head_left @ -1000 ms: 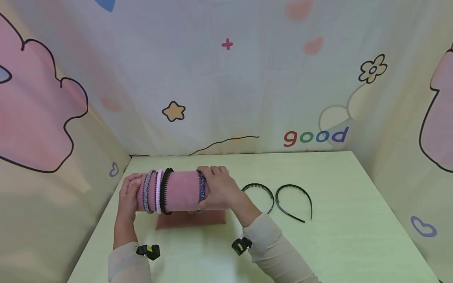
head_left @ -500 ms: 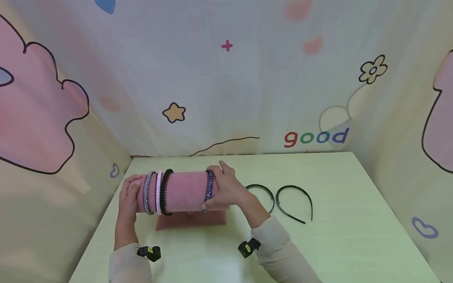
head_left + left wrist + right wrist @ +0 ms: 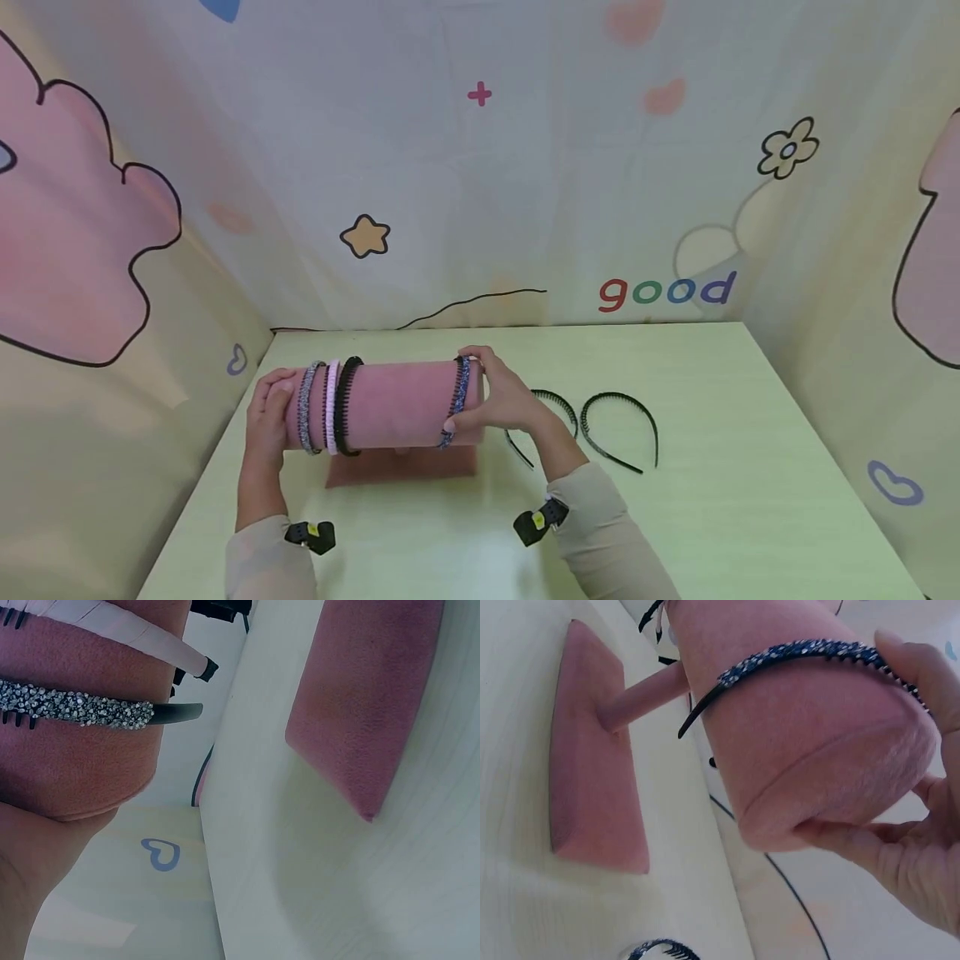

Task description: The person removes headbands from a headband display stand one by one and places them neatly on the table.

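A pink plush roll-shaped headband holder (image 3: 401, 404) stands on a flat pink base (image 3: 405, 468). My left hand (image 3: 264, 425) grips its left end. Beside that hand, a silver glittery headband (image 3: 75, 703), a white headband (image 3: 332, 408) and a black headband (image 3: 345, 408) sit around the roll. Toward the right end is a blue glittery headband (image 3: 802, 651), slightly slanted. My right hand (image 3: 512, 400) pinches it, with a fingertip at its top and the thumb lower on its front. In the right wrist view, other fingers of that hand touch the roll's end face.
Right of the holder, two dark toothed headbands lie on the pale table (image 3: 712, 500): a nearer one (image 3: 553, 393), partly behind my right wrist, and another (image 3: 617, 394) beside it. A printed curtain (image 3: 480, 208) hangs behind the table and along both sides.
My right hand has slid right along the roll, and the blue headband has moved with it toward the right end. The left hand keeps its grip on the left end.
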Available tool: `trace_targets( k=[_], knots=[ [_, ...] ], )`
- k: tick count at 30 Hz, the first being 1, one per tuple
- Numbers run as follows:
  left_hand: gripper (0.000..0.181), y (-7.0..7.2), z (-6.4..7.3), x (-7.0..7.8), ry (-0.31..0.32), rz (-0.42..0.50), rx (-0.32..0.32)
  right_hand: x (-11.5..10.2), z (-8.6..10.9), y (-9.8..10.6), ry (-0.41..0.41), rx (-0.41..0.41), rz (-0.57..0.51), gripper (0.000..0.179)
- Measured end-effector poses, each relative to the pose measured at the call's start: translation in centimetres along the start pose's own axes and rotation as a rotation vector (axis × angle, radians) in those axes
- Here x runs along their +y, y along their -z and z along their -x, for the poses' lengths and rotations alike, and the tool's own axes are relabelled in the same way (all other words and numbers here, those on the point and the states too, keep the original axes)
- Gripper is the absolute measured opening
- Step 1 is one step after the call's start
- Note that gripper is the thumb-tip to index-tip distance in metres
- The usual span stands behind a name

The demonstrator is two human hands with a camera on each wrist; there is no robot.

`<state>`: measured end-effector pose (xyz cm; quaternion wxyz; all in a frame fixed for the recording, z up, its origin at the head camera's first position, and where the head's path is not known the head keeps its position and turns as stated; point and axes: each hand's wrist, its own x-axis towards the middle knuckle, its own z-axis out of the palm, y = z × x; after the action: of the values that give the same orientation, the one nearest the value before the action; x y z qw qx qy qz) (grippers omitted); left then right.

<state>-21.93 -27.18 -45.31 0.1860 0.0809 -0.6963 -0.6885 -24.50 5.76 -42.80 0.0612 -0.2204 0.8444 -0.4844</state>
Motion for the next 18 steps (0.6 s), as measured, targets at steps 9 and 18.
trace_targets(
  k=[9, 18],
  knots=[
    [0.026, 0.5, -0.6, -0.6, -0.028, 0.004, -0.019, 1.6, 0.1, 0.8, 0.051, -0.067, -0.239, 0.094],
    [0.025, 0.3, -0.4, -0.9, -0.042, 0.040, -0.021, 0.6, 1.2, 1.9, 0.112, -0.104, -0.429, 0.086]
  ],
)
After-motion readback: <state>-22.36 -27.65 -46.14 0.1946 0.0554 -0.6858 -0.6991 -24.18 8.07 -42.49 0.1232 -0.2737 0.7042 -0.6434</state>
